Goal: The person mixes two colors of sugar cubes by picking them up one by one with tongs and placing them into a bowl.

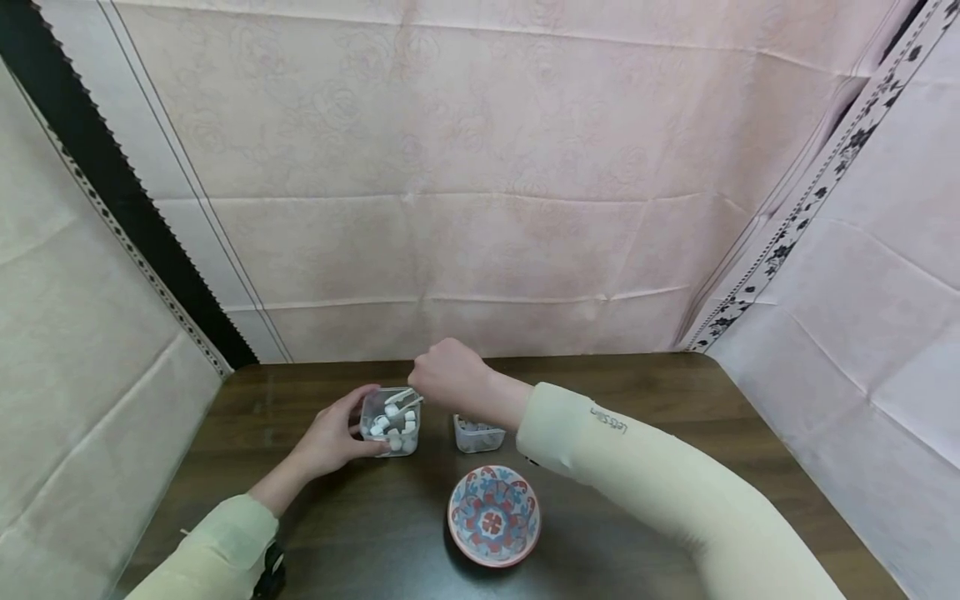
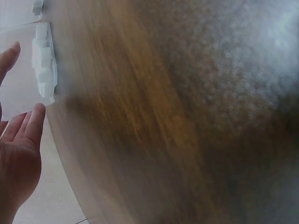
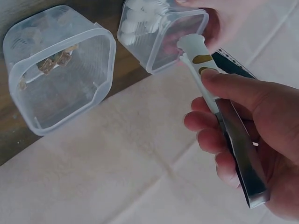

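Your left hand (image 1: 335,437) grips the clear, square plastic tub (image 3: 156,44); your right hand (image 1: 450,375) grasps silver, white-tipped tongs (image 3: 236,147): squeeze lightly, tips aligned.

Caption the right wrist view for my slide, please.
Right grip holds tongs near the rim of a clear tub of white pieces, beside a second tub holding brownish bits.

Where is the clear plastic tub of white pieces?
In the head view, the tub is left of centre, gripped by the left hand, left of another clear plastic tub.
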A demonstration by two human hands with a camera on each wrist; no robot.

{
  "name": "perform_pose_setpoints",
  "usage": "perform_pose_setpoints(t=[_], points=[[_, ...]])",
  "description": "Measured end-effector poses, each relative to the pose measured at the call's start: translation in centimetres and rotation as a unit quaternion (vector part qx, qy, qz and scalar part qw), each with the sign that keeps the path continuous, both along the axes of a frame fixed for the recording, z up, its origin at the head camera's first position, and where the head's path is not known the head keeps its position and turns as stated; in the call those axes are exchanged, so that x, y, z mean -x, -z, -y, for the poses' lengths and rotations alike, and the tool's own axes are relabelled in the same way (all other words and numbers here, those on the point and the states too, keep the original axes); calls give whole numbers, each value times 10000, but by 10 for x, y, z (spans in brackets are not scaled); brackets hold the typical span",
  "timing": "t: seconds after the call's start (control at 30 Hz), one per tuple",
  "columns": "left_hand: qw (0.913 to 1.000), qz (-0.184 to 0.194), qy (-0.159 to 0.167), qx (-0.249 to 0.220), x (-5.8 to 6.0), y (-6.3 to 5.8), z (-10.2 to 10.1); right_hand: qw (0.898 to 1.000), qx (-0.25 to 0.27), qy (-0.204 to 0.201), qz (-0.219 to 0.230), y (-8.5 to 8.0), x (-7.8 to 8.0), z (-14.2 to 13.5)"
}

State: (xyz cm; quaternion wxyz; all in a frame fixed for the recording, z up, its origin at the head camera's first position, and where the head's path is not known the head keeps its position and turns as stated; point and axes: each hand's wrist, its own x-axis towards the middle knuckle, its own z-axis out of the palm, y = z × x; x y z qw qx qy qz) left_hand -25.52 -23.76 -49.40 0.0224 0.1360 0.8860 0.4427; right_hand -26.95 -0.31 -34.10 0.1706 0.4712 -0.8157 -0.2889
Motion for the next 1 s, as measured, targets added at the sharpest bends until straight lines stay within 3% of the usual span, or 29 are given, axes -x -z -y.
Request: perform_pose_setpoints(t=[0.67, 1.0], points=[[10000, 19, -39, 66, -1, 3, -3, 9957, 776, -514, -18, -21, -49, -90], [10000, 5, -7, 79, 2, 2, 0, 9984, 219, -95, 512, -15, -74, -123]])
